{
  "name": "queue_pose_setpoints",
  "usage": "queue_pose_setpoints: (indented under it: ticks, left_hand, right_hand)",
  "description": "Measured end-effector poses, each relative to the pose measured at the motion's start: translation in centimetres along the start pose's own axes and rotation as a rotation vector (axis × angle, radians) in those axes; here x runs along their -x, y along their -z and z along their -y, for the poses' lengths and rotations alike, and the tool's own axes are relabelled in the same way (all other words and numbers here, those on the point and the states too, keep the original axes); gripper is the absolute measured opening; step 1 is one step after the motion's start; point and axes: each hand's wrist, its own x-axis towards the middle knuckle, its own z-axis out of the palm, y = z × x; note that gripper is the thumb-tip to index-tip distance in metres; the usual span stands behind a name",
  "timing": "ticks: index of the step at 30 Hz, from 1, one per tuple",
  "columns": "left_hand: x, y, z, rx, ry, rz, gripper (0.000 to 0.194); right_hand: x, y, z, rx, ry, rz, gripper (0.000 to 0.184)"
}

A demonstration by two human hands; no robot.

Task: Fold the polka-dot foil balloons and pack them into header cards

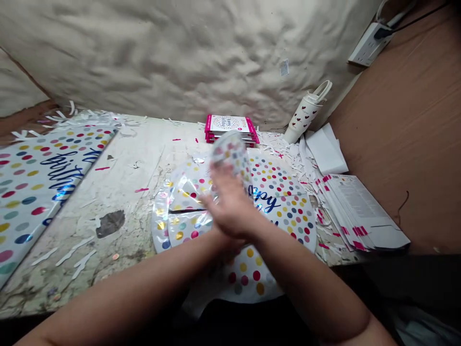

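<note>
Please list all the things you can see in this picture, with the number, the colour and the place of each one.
Paper plates: several, white with coloured dots and blue lettering, table centre.
Clear plastic wrap: one piece, transparent, around plates left of the hands.
Dotted birthday banner: one, white, multicoloured dots, table's left.
Pink-edged packs: one stack, pink and white, table's back.
Heart-print cup: one, white with red hearts, back right.
Printed sheets: one stack, white with pink tabs, right.
Power strip: one, white, upper right.
Paper scraps: many, white and pink, scattered.
Left hand: one, centre, blurred.
Right hand: one, centre, blurred.
</note>
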Motion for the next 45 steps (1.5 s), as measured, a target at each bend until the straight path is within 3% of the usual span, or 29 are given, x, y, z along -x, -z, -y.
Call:
queue_pose_setpoints:
  ticks: [2,4,6,7,10,12,15,18,20,22,24,26,28,31,32,34,35,36,37,39,41,43,45]
  left_hand:
    - [0.2,-0.4,0.6,-0.021,-0.044,-0.004,0.051]
    - [1.1,-0.3,0.9,-0.062,-0.092,0.001,0.038]
    - [2.8,0.4,1.1,-0.081,-0.167,0.014,0.037]
    - [4.0,1.0,1.3,-0.085,-0.213,0.027,0.036]
    - [7.2,3.1,3.0,-0.102,-0.336,0.059,0.019]
    - [8.4,4.7,5.5,-0.197,-0.350,-0.022,0.023]
    - [8.1,6.8,10.2,-0.480,-0.299,-0.216,0.032]
    - [6.8,8.6,13.0,-0.663,-0.305,-0.171,0.018]
    - [6.5,9.6,12.9,-0.724,-0.313,-0.184,0.021]
    - [6.9,10.2,11.9,-0.735,-0.303,-0.275,0.024]
    - [7.7,9.8,10.7,-0.665,-0.315,-0.319,0.029]
    - [8.6,8.6,10.1,-0.550,-0.365,-0.283,0.031]
    - [9.2,7.0,10.5,-0.458,-0.354,-0.223,0.034]
    - [9.4,5.0,11.8,-0.397,-0.162,-0.143,0.064]
    - [9.3,4.7,12.1,-0.383,-0.097,-0.110,0.070]
    - [9.2,4.5,12.4,-0.356,-0.021,-0.058,0.076]
    - [9.1,4.6,12.4,-0.345,0.000,-0.046,0.078]
    - [9.0,4.9,12.2,-0.334,0.011,-0.041,0.079]
    - [9.0,5.2,12.1,-0.323,0.014,-0.040,0.079]
    - [9.0,6.2,11.9,-0.275,0.010,-0.069,0.070]
    - [8.9,7.6,12.1,-0.162,0.060,-0.176,0.056]
    - [8.6,8.9,12.7,0.019,0.186,-0.325,0.045]
    - [7.6,9.9,13.4,0.238,0.318,-0.403,0.039]
  right_hand:
    - [-1.6,-3.1,2.4,0.058,0.035,0.291,0.059]
    - [-2.7,-4.9,2.5,0.057,0.027,0.524,0.059]
    - [-3.3,-5.4,1.1,0.022,0.031,0.666,0.063]
    - [-3.3,-5.4,0.1,-0.008,0.055,0.675,0.066]
    - [-2.7,-5.2,-2.4,-0.103,0.173,0.472,0.071]
    - [-2.2,-5.4,-3.4,-0.116,0.229,0.326,0.065]
    - [-2.0,-6.2,-4.0,-0.072,0.269,0.281,0.051]
    - [-2.3,-7.2,-3.5,-0.020,0.276,0.223,0.040]
    - [-2.6,-8.2,-2.8,0.045,0.228,0.144,0.037]
    - [-2.9,-9.4,-2.1,0.117,0.177,0.069,0.030]
    - [-3.2,-10.5,-1.4,0.182,0.159,0.023,0.019]
    - [-3.6,-10.6,-1.2,0.226,0.166,-0.002,0.013]
    - [-3.8,-8.9,-1.7,0.248,0.166,-0.042,0.013]
    - [-3.4,-2.4,-3.3,0.266,0.119,-0.222,0.022]
    - [-2.9,0.4,-3.8,0.278,0.097,-0.344,0.025]
    - [-1.6,5.8,-4.3,0.389,0.117,-0.917,0.020]
    - [-0.8,7.8,-4.3,0.449,0.173,-1.100,0.016]
    - [0.1,9.1,-4.0,0.480,0.242,-1.194,0.013]
    - [1.1,9.7,-3.6,0.484,0.323,-1.203,0.014]
    - [3.1,8.9,-2.8,0.401,0.497,-1.009,0.027]
    - [5.2,6.0,-2.7,0.247,0.637,-0.690,0.033]
    - [7.3,2.5,-3.5,0.122,0.676,-0.398,0.032]
    - [9.2,-0.5,-4.9,0.091,0.617,-0.213,0.031]
